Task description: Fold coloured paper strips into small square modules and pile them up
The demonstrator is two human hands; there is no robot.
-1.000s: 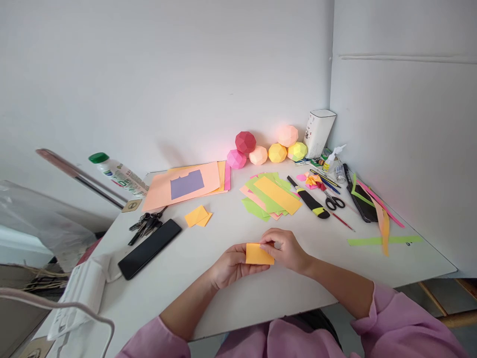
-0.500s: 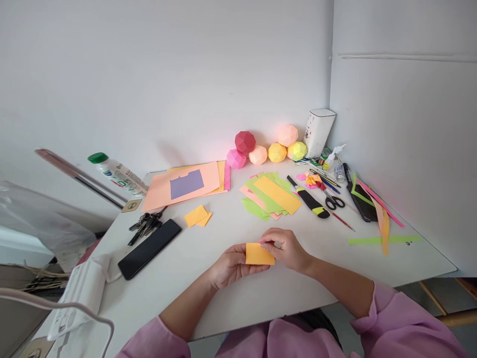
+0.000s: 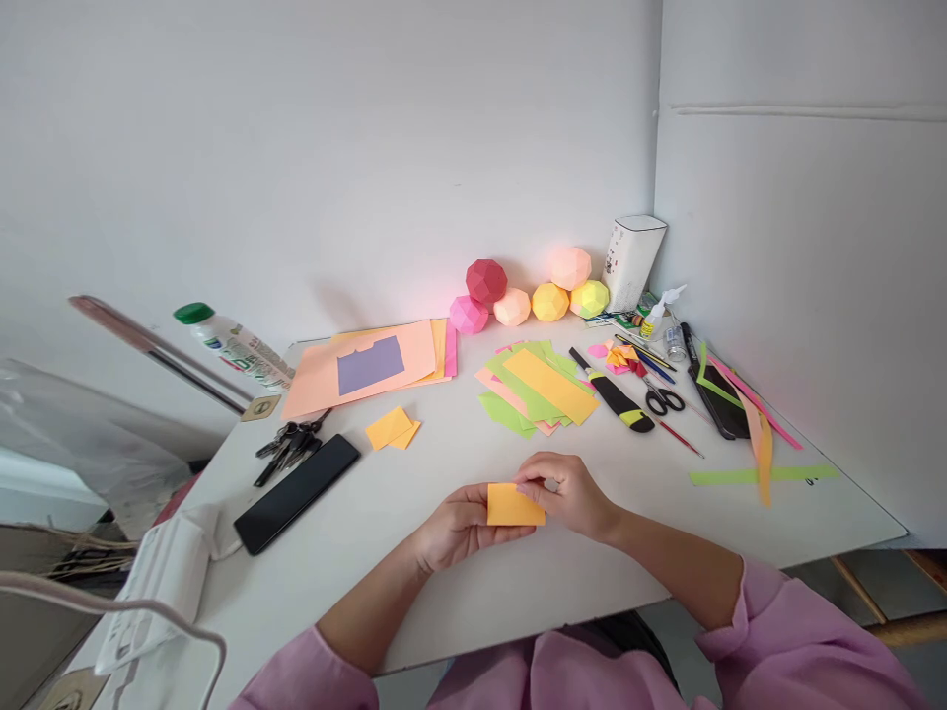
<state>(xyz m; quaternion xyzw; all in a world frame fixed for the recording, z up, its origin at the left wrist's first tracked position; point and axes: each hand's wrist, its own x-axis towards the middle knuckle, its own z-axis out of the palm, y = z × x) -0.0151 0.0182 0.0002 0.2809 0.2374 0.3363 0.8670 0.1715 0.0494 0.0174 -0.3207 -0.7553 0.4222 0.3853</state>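
Above the near edge of the white table, an orange paper piece (image 3: pixel 514 505) is held between both hands. My left hand (image 3: pixel 455 530) grips its left side, with fingers running beneath it. My right hand (image 3: pixel 568 496) pinches its upper right corner, thumb on the face of the paper. Two more orange pieces (image 3: pixel 389 428) lie overlapping on the table, further back and to the left. Behind my hands rests a fanned pile of green, pink and orange paper (image 3: pixel 551 388).
A phone (image 3: pixel 297 493) and keys (image 3: pixel 288 449) lie left. Large paper sheets (image 3: pixel 311 380) and faceted paper balls (image 3: pixel 486 281) are at the back. A cutter (image 3: pixel 618 399), scissors (image 3: pixel 664 399), a glue bottle (image 3: pixel 657 318) and paper strips (image 3: pixel 740 477) lie right.
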